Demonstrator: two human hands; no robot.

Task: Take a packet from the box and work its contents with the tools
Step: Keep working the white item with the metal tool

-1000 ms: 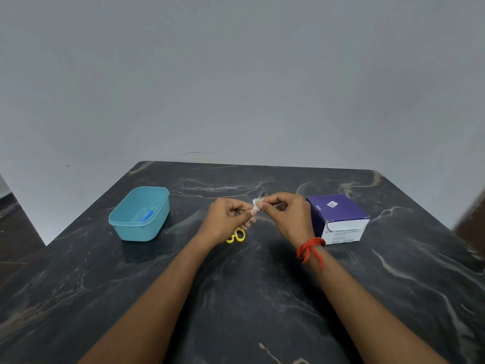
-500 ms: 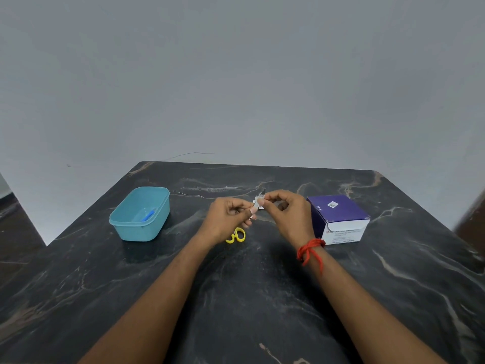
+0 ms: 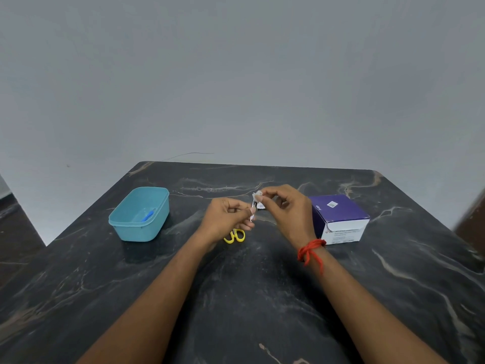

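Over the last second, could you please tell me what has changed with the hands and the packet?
The right hand has lifted its end of the small packet up and away, while the left hand keeps its grip on the lower end, so the packet now stands more upright and looks partly peeled open. Neither hand let go. The yellow scissors, teal tub and purple box stayed put on the table.

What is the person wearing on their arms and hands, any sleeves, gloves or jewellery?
Both forearms are bare as far as the view shows, with no sleeves and no gloves. The left hand shows no ring, watch or band. The right hand has a red thread tied around its wrist, knotted, with loose ends hanging down. No rings are visible on the fingers.
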